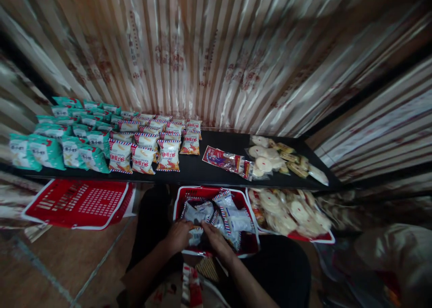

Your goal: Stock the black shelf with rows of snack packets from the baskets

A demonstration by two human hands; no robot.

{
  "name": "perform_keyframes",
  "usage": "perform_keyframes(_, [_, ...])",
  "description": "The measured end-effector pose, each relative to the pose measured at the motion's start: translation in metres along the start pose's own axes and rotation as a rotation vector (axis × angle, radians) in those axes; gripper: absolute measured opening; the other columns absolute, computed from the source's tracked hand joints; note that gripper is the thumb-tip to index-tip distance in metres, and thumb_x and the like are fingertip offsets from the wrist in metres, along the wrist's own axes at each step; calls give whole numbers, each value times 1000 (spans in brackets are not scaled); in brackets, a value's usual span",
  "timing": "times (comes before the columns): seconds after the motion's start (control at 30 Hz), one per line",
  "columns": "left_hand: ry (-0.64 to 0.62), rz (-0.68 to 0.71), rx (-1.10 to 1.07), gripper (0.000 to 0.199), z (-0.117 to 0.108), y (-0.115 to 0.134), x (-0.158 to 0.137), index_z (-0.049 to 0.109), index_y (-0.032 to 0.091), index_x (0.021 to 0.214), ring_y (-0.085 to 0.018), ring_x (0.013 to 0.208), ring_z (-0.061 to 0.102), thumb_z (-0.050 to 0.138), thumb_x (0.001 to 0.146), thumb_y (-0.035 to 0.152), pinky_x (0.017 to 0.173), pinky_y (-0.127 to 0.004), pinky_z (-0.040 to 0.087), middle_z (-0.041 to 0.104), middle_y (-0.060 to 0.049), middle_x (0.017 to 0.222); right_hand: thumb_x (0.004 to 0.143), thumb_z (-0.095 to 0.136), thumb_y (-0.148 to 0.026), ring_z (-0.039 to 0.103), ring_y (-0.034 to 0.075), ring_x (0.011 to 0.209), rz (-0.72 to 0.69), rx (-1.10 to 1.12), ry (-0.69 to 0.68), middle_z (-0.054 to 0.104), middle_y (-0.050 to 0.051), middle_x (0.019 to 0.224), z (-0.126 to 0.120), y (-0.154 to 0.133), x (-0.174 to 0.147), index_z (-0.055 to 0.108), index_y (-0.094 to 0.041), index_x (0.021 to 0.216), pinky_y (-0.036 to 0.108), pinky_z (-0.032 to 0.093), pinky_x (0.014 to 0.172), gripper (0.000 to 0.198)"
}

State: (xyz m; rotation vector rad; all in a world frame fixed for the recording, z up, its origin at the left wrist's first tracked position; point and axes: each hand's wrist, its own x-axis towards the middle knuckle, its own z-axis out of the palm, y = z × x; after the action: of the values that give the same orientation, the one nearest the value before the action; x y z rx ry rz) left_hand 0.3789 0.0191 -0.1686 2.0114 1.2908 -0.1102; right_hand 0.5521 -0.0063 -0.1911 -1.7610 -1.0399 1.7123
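Below the front edge of the black shelf (189, 176), a red middle basket (176, 203) carries striped-edge silver bags (238, 220), piled loosely inside its rim. The left hand (180, 235) is at the basket's near left corner, fingers bent over the bags; the right hand (214, 238) is just beside it, over the near edge, its fingers angled towards the left hand. Whether either hand grips a bag cannot be told.

On the shelf, teal bags (92, 158) stand in rows at the left end, with white-and-red bags (168, 155) next to them. Red packets (222, 158) lie flat right of centre; packs of round white discs (263, 164) lie nearer the right end.

A left basket (84, 204) sits below the front left corner. A right basket (299, 237), below the front right part, holds more disc packs.
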Motion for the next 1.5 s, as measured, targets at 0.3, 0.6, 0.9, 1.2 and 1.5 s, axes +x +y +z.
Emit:
perform_keyframes(0.3, [304, 259, -46, 35, -30, 17, -20, 56, 23, 115, -19, 109, 50, 41, 85, 13, 98, -35, 40, 58, -5, 115, 70, 68, -44, 61, 18, 92, 141, 595, 8, 64, 5, 107, -4, -35, -17, 60, -23, 97, 31, 54, 70, 36])
perform_keyframes(0.6, [552, 435, -24, 35, -25, 11, -35, 57, 18, 114, -21, 121, 45, 37, 87, 10, 101, -40, 43, 55, -9, 124, 63, 78, -28, 69, 17, 67, 64, 769, 137, 71, 1, 80, 8, -44, -15, 51, -26, 102, 29, 55, 61, 48])
perform_keyframes(0.9, [842, 422, 39, 29, -16, 5, -43, 60, 19, 106, -22, 127, 41, 37, 89, 13, 99, -38, 46, 49, -12, 129, 64, 77, -27, 67, 16, 82, -90, 661, -69, 71, 3, 95, 8, -76, -26, 62, -21, 97, 26, 53, 75, 37])
perform_keyframes(1.2, [851, 320, 38, 27, -9, -5, -28, 59, 21, 107, -22, 129, 41, 40, 89, 16, 101, -40, 45, 48, -10, 133, 60, 78, -28, 67, 22, 83, -178, 613, -49, 70, 5, 95, 12, -99, -20, 57, -24, 110, 33, 52, 72, 54])
perform_keyframes(1.5, [863, 337, 108, 44, -24, -2, 2, 48, 21, 124, -23, 138, 24, 37, 85, 5, 106, -43, 39, 35, -12, 143, 56, 79, -28, 66, 21, 87, -319, 619, 22, 69, 4, 100, 5, -122, 15, 57, -24, 107, 35, 50, 81, 55])
